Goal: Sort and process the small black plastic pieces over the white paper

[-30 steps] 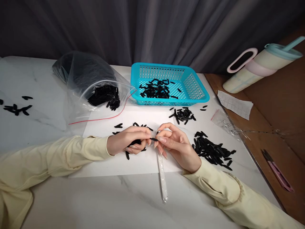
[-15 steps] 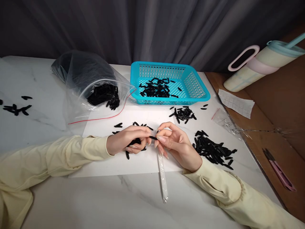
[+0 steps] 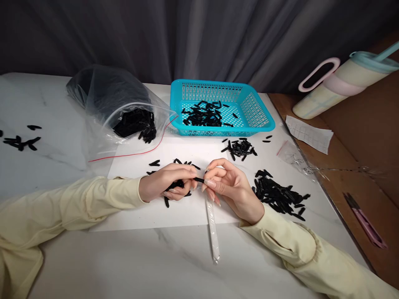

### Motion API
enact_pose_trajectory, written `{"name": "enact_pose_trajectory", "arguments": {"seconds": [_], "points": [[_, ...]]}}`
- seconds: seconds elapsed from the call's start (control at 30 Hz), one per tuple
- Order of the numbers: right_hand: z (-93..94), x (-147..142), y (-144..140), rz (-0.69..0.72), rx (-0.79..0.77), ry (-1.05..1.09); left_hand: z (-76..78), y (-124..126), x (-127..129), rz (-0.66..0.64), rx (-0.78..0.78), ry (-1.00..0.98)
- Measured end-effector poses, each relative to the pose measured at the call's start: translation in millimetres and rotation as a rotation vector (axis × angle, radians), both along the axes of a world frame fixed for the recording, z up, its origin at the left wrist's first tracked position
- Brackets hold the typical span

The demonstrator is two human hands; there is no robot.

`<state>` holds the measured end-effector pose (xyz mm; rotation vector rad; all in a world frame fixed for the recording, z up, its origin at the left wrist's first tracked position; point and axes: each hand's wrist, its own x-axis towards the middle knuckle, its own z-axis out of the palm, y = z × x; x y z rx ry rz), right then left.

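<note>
We pinch slim black piece (image 3: 199, 180) by its ends, fingertips of left hand (image 3: 166, 179) and right hand (image 3: 233, 190), above white paper (image 3: 140, 216). Left fingers also curl round more black pieces (image 3: 178, 184). Seems light, perhaps brittle; we favour gentle end grip.

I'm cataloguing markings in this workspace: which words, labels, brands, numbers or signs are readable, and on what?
No text is readable.
White paper slip at right: faint printed marks, too small and blurred to read.
Blue basket, tumbler: no lettering visible.
</note>
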<state>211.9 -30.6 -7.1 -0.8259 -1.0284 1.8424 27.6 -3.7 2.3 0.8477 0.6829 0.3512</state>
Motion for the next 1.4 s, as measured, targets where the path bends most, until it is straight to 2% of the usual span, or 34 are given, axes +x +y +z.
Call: {"name": "enact_pose_trajectory", "arguments": {"seconds": [0.4, 0.53, 0.63, 0.77, 0.8, 0.87, 0.97, 1.0, 1.1, 1.17, 1.27, 1.4], "points": [[2.6, 1, 0, -0.011, -0.003, -0.005, -0.4, 0, -1, -0.006, 0.009, 0.011], [3.8, 2, 2, -0.046, -0.003, 0.028, 13.5, 7, -2, -0.023, 0.092, 0.030], [4.2, 3, 4, -0.067, -0.023, 0.059, 34.4, 27, -1, 0.068, 0.382, 0.104], [3.8, 3, 5, -0.066, -0.037, 0.085, 53.2, 64, 4, 0.392, 1.014, 0.380], [3.4, 3, 5, -0.069, -0.038, 0.083, 54.2, 70, 6, 0.414, 1.111, 0.464], [2.5, 2, 6, -0.076, -0.039, 0.073, 52.8, 74, 10, 0.383, 1.208, 0.573], [1.2, 1, 6, -0.049, -0.027, 0.059, 46.3, 57, 17, 0.201, 1.156, 0.566], [1.0, 1, 5, -0.026, -0.018, 0.051, 43.8, 48, 20, 0.128, 1.063, 0.519], [1.4, 1, 2, 0.055, 0.040, -0.008, 36.3, 22, 25, -0.017, 0.612, 0.357], [2.1, 1, -2, 0.099, 0.081, -0.098, 31.5, 13, 27, -0.063, 0.440, 0.325], [1.9, -2, -7, 0.153, 0.162, -0.269, 25.9, 10, 27, -0.070, 0.391, 0.365], [-1.7, -5, -8, 0.135, 0.356, -0.476, 23.1, 7, 29, -0.068, 0.503, 0.452]]}}
